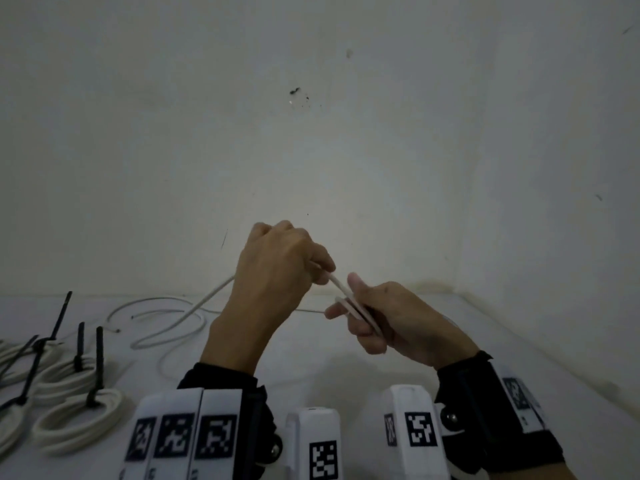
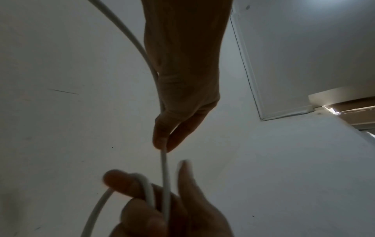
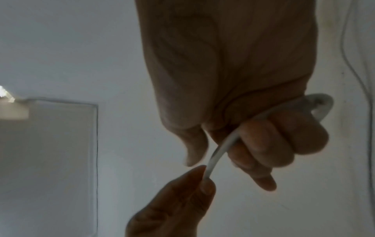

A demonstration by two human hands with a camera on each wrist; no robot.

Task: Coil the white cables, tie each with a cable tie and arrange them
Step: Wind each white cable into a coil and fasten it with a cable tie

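while your left hand [image 1: 277, 268] is pinching the white cable [image 1: 173, 323] btwn thumb and fingertips, your right hand [image 1: 391, 320] is curling its fingers round the few loops already wound, thumb sticking up beside them. both hands are hovering above the table [image 1: 450, 341], close together w/ a short taut run of cable bridging them. in the left wrist view the pinch is sitting right at the fingertips [image 2: 160, 141], the cable dropping straight from it into the loops wrapped across the other hand's fingers lower in that shot. in the right wrist view a bend of the coil is poking out past the far side of your right hand's fist [image 3: 322, 104], and one strand is crossing the palm side and running to the left hand's pinch.

the rest of the cable is trailing out behind your left hand, down to the tabletop, lying there in loose wide curves to the left of your hands w/ a free end near the back.

at the left edge of the table, finished coils [image 1: 76, 420] are lying side by side, each cinched w/ a black cable tie [image 1: 98, 368], tails sticking up and back. exact count is unclear since the edge is cutting some off. well apart from your hands.
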